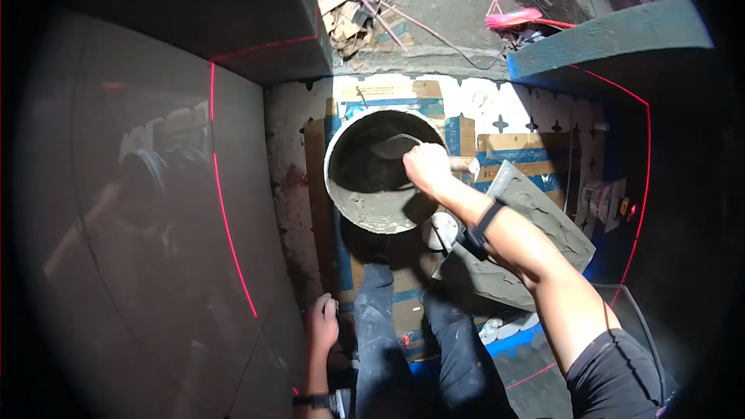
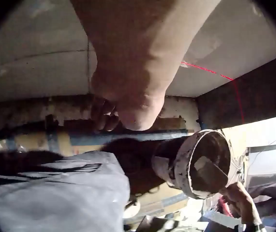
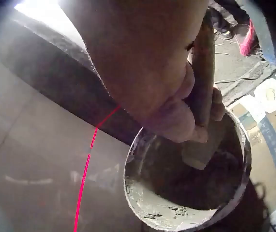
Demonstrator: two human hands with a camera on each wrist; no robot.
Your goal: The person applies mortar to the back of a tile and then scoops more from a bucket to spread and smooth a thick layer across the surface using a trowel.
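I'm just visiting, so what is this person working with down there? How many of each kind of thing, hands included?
hands: 2, the left hand and the right hand
bucket: 1
trowel: 1
mortar-covered tile: 1
total: 5

Right hand [image 1: 425,167] covers trowel [image 1: 396,143] handle; left hand [image 2: 128,104] fingers shadowed.
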